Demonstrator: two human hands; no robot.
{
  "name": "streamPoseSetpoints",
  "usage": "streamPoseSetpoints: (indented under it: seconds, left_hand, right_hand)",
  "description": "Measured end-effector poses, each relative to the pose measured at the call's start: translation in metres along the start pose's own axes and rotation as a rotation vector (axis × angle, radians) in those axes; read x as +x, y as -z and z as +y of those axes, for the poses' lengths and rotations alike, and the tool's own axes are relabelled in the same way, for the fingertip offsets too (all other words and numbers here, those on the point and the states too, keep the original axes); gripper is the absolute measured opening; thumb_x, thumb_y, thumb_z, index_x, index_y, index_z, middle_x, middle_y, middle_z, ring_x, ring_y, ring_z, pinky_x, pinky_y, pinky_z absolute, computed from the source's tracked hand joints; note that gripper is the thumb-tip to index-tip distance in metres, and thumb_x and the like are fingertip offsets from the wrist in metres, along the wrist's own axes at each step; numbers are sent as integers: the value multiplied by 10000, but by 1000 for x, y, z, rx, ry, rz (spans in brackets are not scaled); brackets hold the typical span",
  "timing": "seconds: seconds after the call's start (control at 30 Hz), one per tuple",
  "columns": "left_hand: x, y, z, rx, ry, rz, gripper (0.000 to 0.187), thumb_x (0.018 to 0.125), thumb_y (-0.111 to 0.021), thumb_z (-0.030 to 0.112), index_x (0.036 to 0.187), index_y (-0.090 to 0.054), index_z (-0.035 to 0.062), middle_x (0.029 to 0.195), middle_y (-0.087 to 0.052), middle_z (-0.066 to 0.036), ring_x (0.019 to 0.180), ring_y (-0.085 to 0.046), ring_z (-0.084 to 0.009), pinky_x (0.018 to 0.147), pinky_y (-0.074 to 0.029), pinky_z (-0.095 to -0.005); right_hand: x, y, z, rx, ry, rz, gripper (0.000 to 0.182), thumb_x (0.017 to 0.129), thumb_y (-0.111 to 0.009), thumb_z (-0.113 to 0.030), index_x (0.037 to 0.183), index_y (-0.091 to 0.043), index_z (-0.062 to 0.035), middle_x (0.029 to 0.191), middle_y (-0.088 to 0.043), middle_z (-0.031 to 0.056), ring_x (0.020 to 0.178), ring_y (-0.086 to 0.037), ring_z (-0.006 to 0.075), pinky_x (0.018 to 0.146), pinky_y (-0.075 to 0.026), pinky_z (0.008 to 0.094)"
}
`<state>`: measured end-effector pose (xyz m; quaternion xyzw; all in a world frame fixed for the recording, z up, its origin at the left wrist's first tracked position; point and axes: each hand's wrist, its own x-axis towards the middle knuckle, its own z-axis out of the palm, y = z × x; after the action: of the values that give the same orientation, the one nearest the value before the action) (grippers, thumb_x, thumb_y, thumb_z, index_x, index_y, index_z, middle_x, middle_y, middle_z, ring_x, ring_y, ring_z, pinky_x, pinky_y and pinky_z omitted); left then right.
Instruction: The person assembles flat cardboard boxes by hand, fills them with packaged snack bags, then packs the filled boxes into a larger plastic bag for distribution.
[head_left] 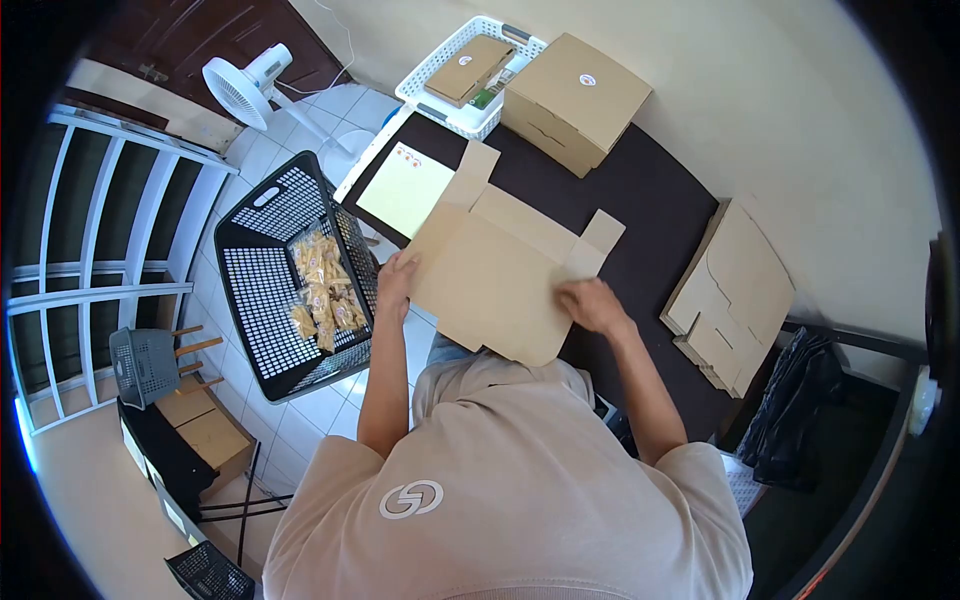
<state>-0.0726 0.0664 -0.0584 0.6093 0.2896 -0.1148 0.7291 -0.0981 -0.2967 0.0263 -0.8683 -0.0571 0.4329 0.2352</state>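
A partly unfolded cardboard box blank (495,275) lies in front of me across the near edge of the dark table, its side flaps spread. My left hand (396,284) grips its left edge, the thumb on the upper face and the other fingers partly hidden. At the right edge, my right hand (596,305) is closed with bent fingers on the cardboard near a fold. A sheet of round stickers (408,188) lies on the table beyond the left flap.
A closed cardboard box (575,100) and a white basket (414,88) holding a smaller box stand at the back. Flat box blanks (735,295) are stacked on the right. Left of the table is a black crate (262,330) with bagged snacks; a fan (250,90) stands behind it.
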Motion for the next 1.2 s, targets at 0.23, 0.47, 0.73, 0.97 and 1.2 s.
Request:
streamPoseSetpoints:
  seconds: [0.23, 0.47, 0.73, 0.97, 1.2]
  left_hand:
    - [10, 13, -23, 76, -10, -2, 362, 893, -661, 100, 1207, -541, -34, 1064, -649, -107, 925, -621, -171, 813, -498, -289]
    - [3, 10, -19, 147, 2, -75, 327, 901, -647, 86, 1188, -566, -47, 1095, -647, -127, 963, -609, -180, 857, -474, -285]
    - [3, 8, -29, 176, -67, 0, 276, 911, -643, 110, 1144, -582, -26, 1056, -658, -112, 935, -626, -182, 831, -488, -293]
    - [-4, 7, -19, 193, -59, 48, 325, 884, -677, 153, 1142, -591, -26, 1090, -651, -122, 963, -617, -190, 852, -472, -300]
    - [-57, -31, 56, -177, -79, 2, 445, 938, -547, 92, 1358, -402, 106, 1129, -619, -140, 908, -654, -210, 715, -549, -295]
  right_hand:
    - [96, -19, -55, -282, 50, 601, 763, 931, -452, -559, 1395, -388, 44, 1497, -283, 282, 1386, -245, 487, 1067, -254, 648]
    - [151, -1, -123, -329, 96, 400, 896, 910, -367, -663, 1465, -281, 36, 1541, -185, 273, 1422, -129, 491, 1118, -115, 632]
    - [158, 0, -79, -307, 224, 494, 838, 941, -354, -612, 1464, -275, 38, 1559, -180, 225, 1452, -129, 402, 1161, -121, 548]
    - [78, 16, -16, -320, 20, 460, 691, 957, -399, -520, 1357, -452, 41, 1432, -424, 224, 1331, -380, 398, 1126, -235, 524]
    - [3, 6, 39, 321, 75, 477, 391, 905, -578, -218, 1261, -576, -56, 1270, -586, 203, 1028, -641, 388, 893, -503, 473]
